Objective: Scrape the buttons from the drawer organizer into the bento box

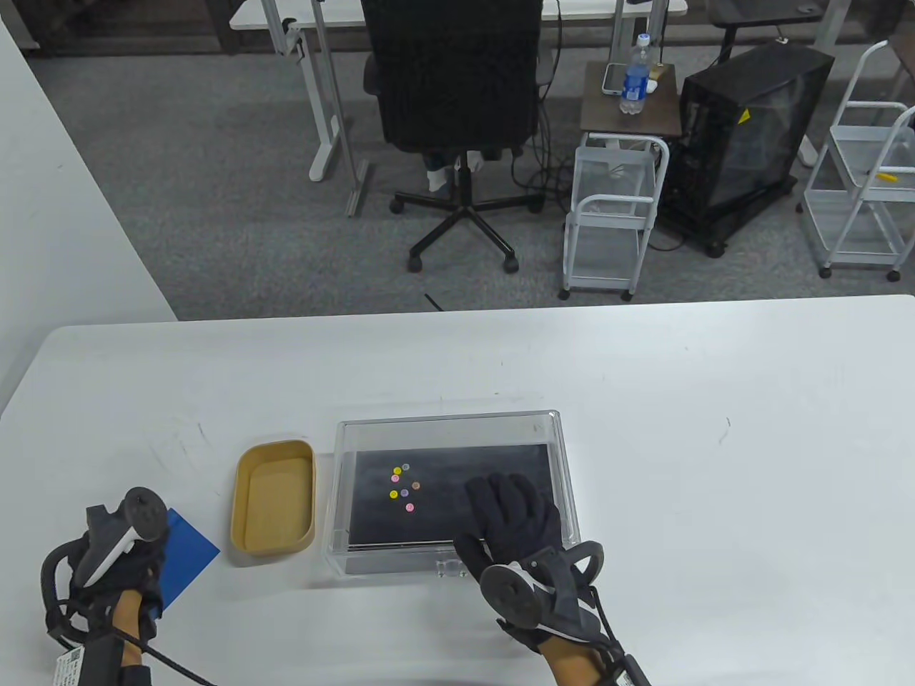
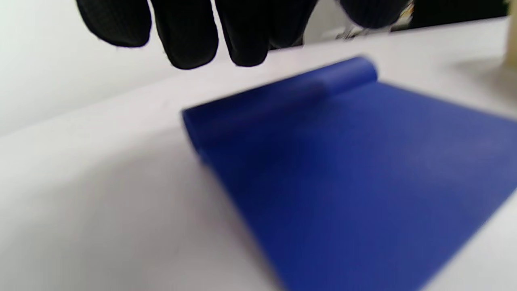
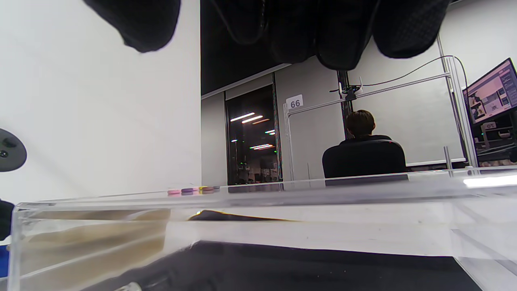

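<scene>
Nearest the table's front edge, to the left of the clear drawer organizer [image 1: 450,493], the left hand [image 1: 118,564] hangs over the near corner of a blue scraper [image 1: 187,554] that lies flat on the white table [image 1: 715,443]. In the left wrist view its gloved fingers [image 2: 190,36] hang loosely spread above the scraper's rolled edge [image 2: 307,87] with a gap of table showing beneath them, so they hold nothing; that view is blurred, so a light touch cannot be ruled out.

At the organizer's near right corner, the right hand [image 1: 515,522] reaches over the front wall with its fingers stretched out flat and apart above the black liner. They grip nothing; whether the fingertips press on the liner I cannot tell. From the right wrist view the fingers [image 3: 343,36] hang above the clear front wall [image 3: 258,202].

Just beside the organizer's left wall sits the tan bento box [image 1: 274,507], its long side parallel to that wall and nothing seen inside.

Farther in, on the left half of the liner, the buttons [image 1: 402,488] lie in a small loose cluster, yellow, pink, purple and brown ones, well apart from the right fingertips and nearer the wall that faces the bento box.

Beyond the organizer, past the table's far edge, stand a black office chair [image 1: 457,93] and a white rolling cart [image 1: 615,207].
</scene>
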The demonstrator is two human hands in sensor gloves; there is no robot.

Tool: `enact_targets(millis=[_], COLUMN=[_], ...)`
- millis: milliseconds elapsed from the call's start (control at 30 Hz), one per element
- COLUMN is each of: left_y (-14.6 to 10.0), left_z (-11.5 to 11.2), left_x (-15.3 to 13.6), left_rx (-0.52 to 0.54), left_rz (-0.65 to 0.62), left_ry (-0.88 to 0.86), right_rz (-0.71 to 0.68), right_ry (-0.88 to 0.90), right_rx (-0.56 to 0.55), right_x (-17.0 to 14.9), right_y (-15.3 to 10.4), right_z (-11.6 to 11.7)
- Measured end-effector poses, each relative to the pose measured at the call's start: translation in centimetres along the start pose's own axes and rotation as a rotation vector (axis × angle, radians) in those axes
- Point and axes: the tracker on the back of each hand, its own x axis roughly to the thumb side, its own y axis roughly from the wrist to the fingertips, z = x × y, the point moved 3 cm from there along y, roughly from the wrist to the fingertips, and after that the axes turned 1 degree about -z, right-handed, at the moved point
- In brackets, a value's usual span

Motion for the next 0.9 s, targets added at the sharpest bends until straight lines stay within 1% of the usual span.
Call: enact_targets(millis=[33,100,233,300,533,633,833,900], left_y=[0.3,0.6,1.2,1.4,1.7,1.7,1.1,1.0], left_z=[-0.5,-1.1,-2.3,-2.5,-2.9,-2.8,-1.4,-1.1], left_x=[-0.3,-0.7,-1.0,-1.2,-1.1,-1.3,-1.8,-1.9], left_rx=[-0.046,-0.102,-0.179,-0.154,-0.157,-0.137,-0.049,-0.036], left_rz=[0.024,0.049,0.031,0.040,0.045,0.051,0.082,0.078], left_ry=[0.003,-0.001,-0.034,-0.028,-0.020,-0.036,-0.083,-0.116], right_rz=[-0.001,0.000,0.008,0.009,0.009,0.010,0.012,0.011], right_ry=[-0.001,-0.002,0.001,0.000,0.000,0.000,0.000,-0.001], right_rx=[0.002,0.002,0.001,0.003,0.005,0.001,-0.003,-0.002], right_x=[0.0,0.0,-0.2,-0.2,-0.2,-0.3,-0.3,-0.3], right_y=[0.0,0.0,0.0,0.0,0.0,0.0,0.0,0.0], right_z=[0.0,0.0,-0.1,-0.1,-0.1,-0.1,-0.2,-0.2])
